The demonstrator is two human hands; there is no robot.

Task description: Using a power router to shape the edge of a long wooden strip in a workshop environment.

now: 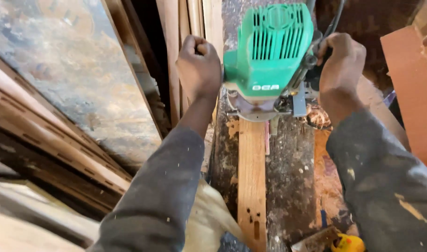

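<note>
Green router on a narrow plank, both hands on the side grips

From the head cam: your left hand (199, 67) and right hand (340, 60) each have fingers wrapped tight round a side handle of the green router (268, 51), which sits on the far end of the wooden plank (252, 177) lying along the gritty tabletop (290, 182). It looks heavy and top-loaded (ribbed plastic shell, metal base), so those handles are the place to hold. The plank looks stiff and raw-grained.
</note>
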